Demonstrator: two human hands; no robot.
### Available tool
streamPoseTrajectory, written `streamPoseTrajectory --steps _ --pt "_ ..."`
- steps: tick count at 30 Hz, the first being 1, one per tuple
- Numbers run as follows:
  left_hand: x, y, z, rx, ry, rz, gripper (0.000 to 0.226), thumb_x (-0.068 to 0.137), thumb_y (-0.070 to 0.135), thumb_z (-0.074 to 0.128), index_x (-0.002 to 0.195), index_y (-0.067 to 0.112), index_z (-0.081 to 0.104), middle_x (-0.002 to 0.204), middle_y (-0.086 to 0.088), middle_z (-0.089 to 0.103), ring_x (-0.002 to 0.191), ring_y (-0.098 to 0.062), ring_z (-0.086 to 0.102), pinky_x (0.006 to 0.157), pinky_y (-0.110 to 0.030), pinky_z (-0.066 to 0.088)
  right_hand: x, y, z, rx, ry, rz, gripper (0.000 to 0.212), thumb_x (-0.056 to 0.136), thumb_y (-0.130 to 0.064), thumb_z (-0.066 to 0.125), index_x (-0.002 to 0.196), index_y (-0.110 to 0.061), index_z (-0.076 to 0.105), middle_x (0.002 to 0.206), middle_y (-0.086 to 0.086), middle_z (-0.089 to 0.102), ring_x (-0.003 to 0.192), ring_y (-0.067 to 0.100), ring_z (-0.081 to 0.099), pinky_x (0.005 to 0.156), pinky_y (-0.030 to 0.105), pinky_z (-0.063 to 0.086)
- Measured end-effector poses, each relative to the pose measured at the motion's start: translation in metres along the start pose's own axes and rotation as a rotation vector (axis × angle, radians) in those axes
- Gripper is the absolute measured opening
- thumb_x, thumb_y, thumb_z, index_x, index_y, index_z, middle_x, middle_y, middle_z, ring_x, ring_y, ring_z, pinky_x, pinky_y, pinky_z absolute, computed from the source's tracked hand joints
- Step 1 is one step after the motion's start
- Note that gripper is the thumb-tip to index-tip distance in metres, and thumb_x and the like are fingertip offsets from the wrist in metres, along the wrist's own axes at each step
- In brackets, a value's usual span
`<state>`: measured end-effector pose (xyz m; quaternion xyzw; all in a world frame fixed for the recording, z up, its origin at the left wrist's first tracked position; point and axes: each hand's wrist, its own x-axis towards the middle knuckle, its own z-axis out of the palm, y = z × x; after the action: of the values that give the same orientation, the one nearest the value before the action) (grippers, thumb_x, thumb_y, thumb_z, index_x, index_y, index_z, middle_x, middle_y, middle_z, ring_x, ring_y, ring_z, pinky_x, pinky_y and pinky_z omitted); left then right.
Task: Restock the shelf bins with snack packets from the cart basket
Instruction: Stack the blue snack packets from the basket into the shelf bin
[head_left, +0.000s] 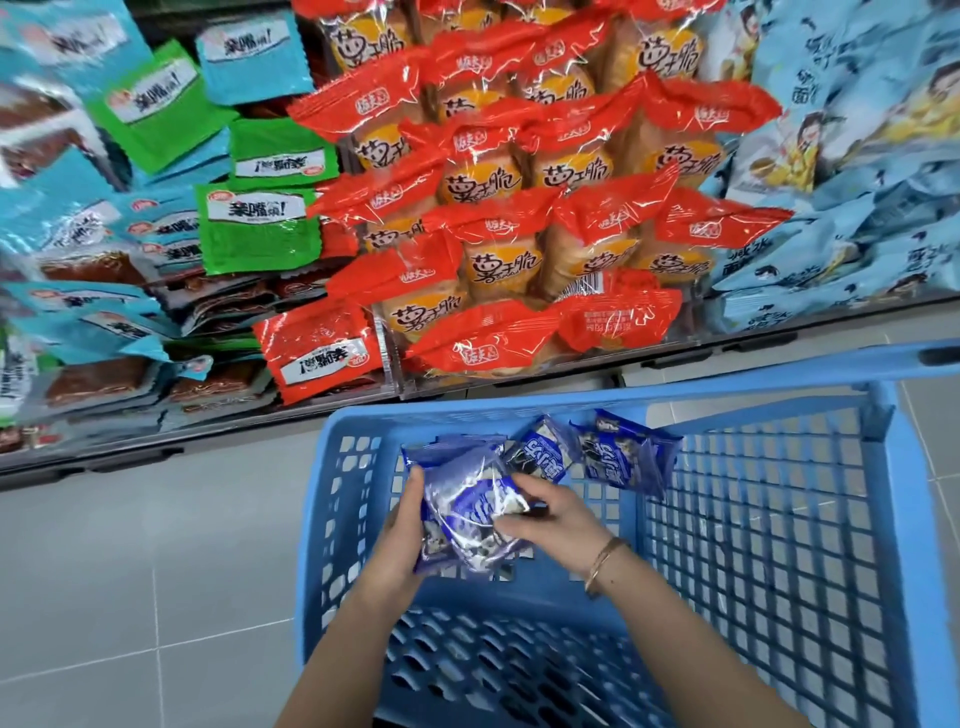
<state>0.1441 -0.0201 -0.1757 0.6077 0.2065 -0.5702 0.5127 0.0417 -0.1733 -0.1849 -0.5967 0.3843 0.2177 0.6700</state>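
A blue plastic cart basket (769, 519) stands in front of the shelf. Inside it, both hands hold a bunch of blue-and-white snack packets (467, 514). My left hand (402, 530) grips the bunch from its left side. My right hand (550, 514) presses on it from the right, fingers curled over the top packet. Two more blue packets (618, 457) lie against the basket's far wall, just beyond my right hand. The shelf bins above hold red-and-orange packets (519, 218) in the middle.
Left bins hold green (257, 234) and light blue flat packets, plus one red packet (317, 348) at the front. Pale blue bags (841, 197) fill the right bin. A clear divider (387, 358) separates left and middle bins. Grey floor tiles (130, 597) lie left of the basket.
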Motion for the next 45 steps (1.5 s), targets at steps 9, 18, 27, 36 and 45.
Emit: streamPoseTrajectory --steps 9,18,27,36,45 --pt "-0.011 -0.004 -0.002 0.671 -0.327 0.014 0.065 0.055 0.079 0.066 0.114 0.054 0.054 0.113 0.027 0.064 0.112 0.002 0.056 0.085 -0.012 0.043 -0.008 -0.024 -0.004 -0.725 -0.104 -0.378 0.047 0.074 -0.009 0.072 0.118 -0.016 0.057 0.103 -0.005 0.048 0.089 0.008 0.051 0.077 0.014 0.041" --pt "-0.003 -0.016 -0.020 0.412 0.033 0.022 0.046 0.074 0.006 0.078 0.113 0.019 0.056 0.099 0.003 0.072 0.094 -0.015 0.068 0.092 -0.034 0.049 0.016 0.010 0.023 0.243 0.428 -0.029 0.008 0.087 -0.022 0.064 0.089 -0.023 0.056 0.097 -0.001 0.061 0.086 0.007 0.063 0.080 0.019 0.050" --pt "0.000 -0.027 -0.041 0.109 0.285 0.105 0.032 0.082 -0.003 0.068 0.104 0.015 0.054 0.084 0.002 0.069 0.056 -0.005 0.067 0.044 -0.016 0.047 0.095 0.040 0.066 0.027 0.550 0.588 0.071 0.069 -0.040 0.079 0.123 -0.002 0.053 0.123 0.017 0.058 0.115 0.028 0.054 0.096 0.035 0.044" --pt "0.006 -0.033 -0.039 0.060 0.324 0.128 0.034 0.078 0.008 0.075 0.103 0.023 0.058 0.089 0.009 0.068 0.079 -0.004 0.063 0.062 -0.019 0.043 0.079 0.051 0.059 0.087 0.554 0.390 0.044 0.070 -0.029 0.081 0.099 -0.006 0.057 0.108 0.016 0.063 0.105 0.028 0.059 0.096 0.034 0.044" --pt "0.001 -0.030 -0.021 0.130 0.259 0.055 0.037 0.083 0.018 0.073 0.110 0.021 0.048 0.100 0.002 0.062 0.097 -0.022 0.061 0.094 -0.034 0.042 -0.005 0.047 0.037 0.570 0.204 0.325 0.014 0.088 -0.021 0.062 0.094 -0.015 0.052 0.091 0.016 0.068 0.081 0.027 0.063 0.069 0.034 0.053"
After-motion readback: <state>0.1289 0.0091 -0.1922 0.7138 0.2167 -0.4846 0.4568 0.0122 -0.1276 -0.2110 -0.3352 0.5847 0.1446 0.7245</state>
